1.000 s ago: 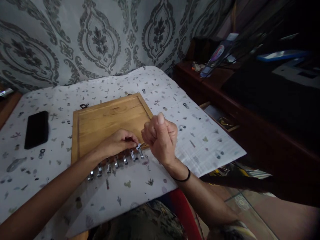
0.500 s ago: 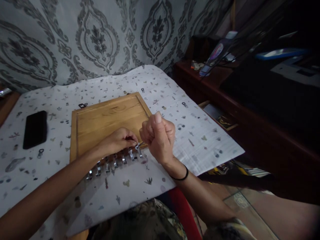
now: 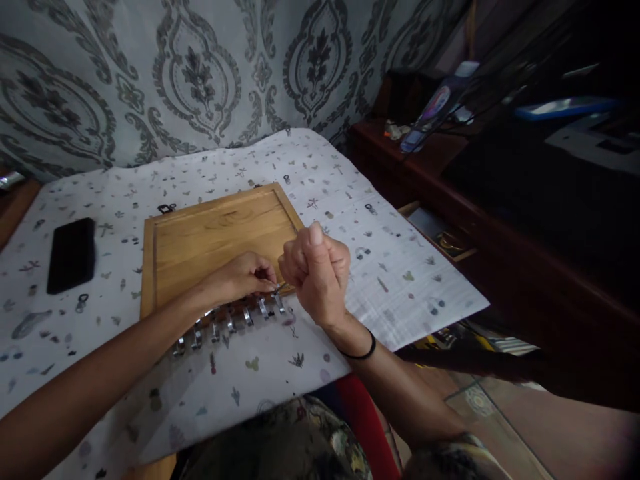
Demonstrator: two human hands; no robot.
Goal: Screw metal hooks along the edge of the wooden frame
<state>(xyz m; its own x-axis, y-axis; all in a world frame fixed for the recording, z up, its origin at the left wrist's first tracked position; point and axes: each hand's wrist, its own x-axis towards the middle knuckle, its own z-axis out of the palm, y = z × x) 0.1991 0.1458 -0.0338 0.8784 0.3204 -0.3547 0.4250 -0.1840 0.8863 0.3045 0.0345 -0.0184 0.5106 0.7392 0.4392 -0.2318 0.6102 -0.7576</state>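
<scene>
A wooden board [image 3: 215, 233] with a raised frame lies on the cloth-covered table, and a row of shiny metal hooks [image 3: 231, 323] runs along its near edge. My left hand [image 3: 245, 275] rests over that edge with thumb and fingertips pinched at the rightmost hook [image 3: 279, 304]; what exactly sits between them is too small to tell. Closed in a fist, thumb on top, my right hand [image 3: 320, 273] is just to the right of the board's near corner. A thin dark shaft [image 3: 284, 287] reaches from the fist towards my left fingertips; the fist hides its handle.
A black phone [image 3: 71, 255] lies on the patterned white tablecloth [image 3: 380, 287] at the left. On the right stands a dark wooden desk [image 3: 425, 173] with a bottle [image 3: 437, 110] and a partly open drawer [image 3: 440, 233]. A patterned curtain [image 3: 200, 80] hangs behind the table.
My left fingertips have shifted very slightly and now cover more of the rightmost hook's top. The right fist keeps its place and shape; the board stays put.
</scene>
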